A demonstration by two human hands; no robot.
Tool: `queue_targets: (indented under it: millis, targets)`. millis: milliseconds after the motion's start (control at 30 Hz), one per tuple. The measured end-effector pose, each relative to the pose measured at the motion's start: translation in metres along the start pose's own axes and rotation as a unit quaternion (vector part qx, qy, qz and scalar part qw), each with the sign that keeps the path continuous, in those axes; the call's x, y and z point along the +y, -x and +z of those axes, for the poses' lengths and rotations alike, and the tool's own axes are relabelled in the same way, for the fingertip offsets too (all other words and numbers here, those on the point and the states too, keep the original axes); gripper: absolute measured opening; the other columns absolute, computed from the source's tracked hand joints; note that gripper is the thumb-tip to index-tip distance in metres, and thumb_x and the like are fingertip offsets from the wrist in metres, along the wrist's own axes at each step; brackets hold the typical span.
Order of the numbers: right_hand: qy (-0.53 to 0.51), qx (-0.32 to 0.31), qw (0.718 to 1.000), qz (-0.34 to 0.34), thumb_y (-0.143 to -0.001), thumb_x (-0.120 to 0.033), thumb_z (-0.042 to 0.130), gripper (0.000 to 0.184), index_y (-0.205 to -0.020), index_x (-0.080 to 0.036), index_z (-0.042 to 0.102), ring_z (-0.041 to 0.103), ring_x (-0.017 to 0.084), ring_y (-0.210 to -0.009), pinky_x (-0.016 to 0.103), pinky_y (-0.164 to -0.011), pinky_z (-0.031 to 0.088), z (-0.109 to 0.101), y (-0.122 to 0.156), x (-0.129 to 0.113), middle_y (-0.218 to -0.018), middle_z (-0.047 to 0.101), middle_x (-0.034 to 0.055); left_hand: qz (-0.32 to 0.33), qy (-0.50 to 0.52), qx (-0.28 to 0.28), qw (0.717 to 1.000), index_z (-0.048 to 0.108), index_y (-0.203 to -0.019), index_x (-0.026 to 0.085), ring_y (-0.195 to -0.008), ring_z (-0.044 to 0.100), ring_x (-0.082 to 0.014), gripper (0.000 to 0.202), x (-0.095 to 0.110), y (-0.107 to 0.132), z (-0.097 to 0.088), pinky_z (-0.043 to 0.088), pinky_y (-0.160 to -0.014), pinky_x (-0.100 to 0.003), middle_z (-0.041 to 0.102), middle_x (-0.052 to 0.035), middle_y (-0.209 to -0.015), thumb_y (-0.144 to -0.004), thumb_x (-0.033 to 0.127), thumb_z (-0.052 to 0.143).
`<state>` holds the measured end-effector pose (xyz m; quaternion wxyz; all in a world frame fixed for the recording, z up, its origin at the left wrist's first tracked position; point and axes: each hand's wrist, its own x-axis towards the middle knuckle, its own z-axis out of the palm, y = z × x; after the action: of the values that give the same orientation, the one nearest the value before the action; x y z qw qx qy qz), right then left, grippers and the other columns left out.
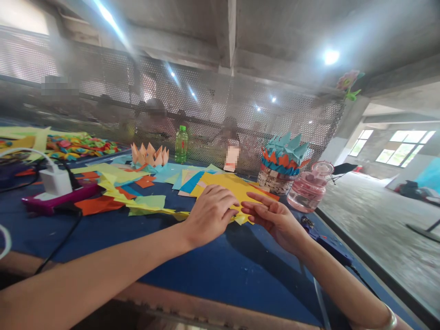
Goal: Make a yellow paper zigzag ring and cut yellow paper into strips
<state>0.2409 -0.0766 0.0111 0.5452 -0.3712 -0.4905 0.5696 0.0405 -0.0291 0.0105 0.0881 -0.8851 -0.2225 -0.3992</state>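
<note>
My left hand (pixel 211 213) is above the near edge of the paper stack, its fingers curled and thumb drawn close to them. Whatever it may grip is hidden. A line of yellow and pale green paper (pixel 170 211) runs from the left and passes out of sight behind this hand. Just beyond the left thumb, a small folded yellow piece (pixel 240 219) shows. Facing it, my right hand (pixel 275 222) has its fingers stretched and apart, with nothing visible in them. Behind both hands lie large yellow sheets (pixel 220 181) fanned over blue and other coloured paper.
A peach folded-paper crown (pixel 149 156) and green bottle (pixel 181 144) stand at the back. To the right are a layered paper basket (pixel 280 172), pink jar (pixel 307 192) and blue glue gun (pixel 330 250). A power strip (pixel 58 199) with a white charger lies left, near orange scraps (pixel 99 205).
</note>
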Motion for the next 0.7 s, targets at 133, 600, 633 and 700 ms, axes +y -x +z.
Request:
queue_targets:
  millis: [133,600,633,700]
  targets:
    - [-0.035,-0.035,0.999,0.023,-0.077,-0.021,0.07,0.049,-0.123,-0.018,0.054,0.067,0.019,-0.099,0.028,-0.08,0.055,0.002,0.001,0.0,-0.111,0.069,0.0094,0.05,-0.043,0.028,0.997,0.06,-0.1,0.017,-0.093,0.053,-0.021,0.015,0.003,-0.001,-0.005,0.038,-0.087,-0.037,0.064,-0.0052,-0.095,-0.09,0.025,0.052]
    - [-0.003,-0.094,0.995,0.046,-0.079,-0.022,0.065,0.051,-0.128,-0.019,0.051,0.064,0.02,-0.104,0.027,-0.076,0.055,0.004,0.007,-0.005,-0.113,0.068,0.01,0.178,-0.09,0.07,0.977,0.063,-0.087,0.022,-0.095,0.054,-0.0155,0.019,0.004,-0.001,-0.014,0.03,-0.1,-0.038,0.07,0.0019,-0.094,-0.089,0.013,0.047]
    - [-0.004,-0.095,0.994,0.049,-0.08,-0.022,0.065,0.051,-0.129,-0.019,0.051,0.064,0.02,-0.103,0.026,-0.075,0.055,0.004,0.008,-0.006,-0.114,0.067,0.0099,0.183,-0.089,0.076,0.976,0.063,-0.086,0.022,-0.094,0.055,-0.0152,0.019,0.005,-0.001,-0.015,0.03,-0.1,-0.038,0.07,0.0024,-0.093,-0.089,0.012,0.047]
    - [-0.003,-0.098,0.994,0.05,-0.081,-0.022,0.064,0.051,-0.129,-0.019,0.051,0.064,0.02,-0.103,0.026,-0.074,0.055,0.005,0.008,-0.007,-0.114,0.067,0.0099,0.185,-0.087,0.083,0.975,0.062,-0.088,0.022,-0.094,0.055,-0.0153,0.019,0.006,-0.001,-0.016,0.03,-0.099,-0.039,0.07,0.0027,-0.092,-0.088,0.01,0.047]
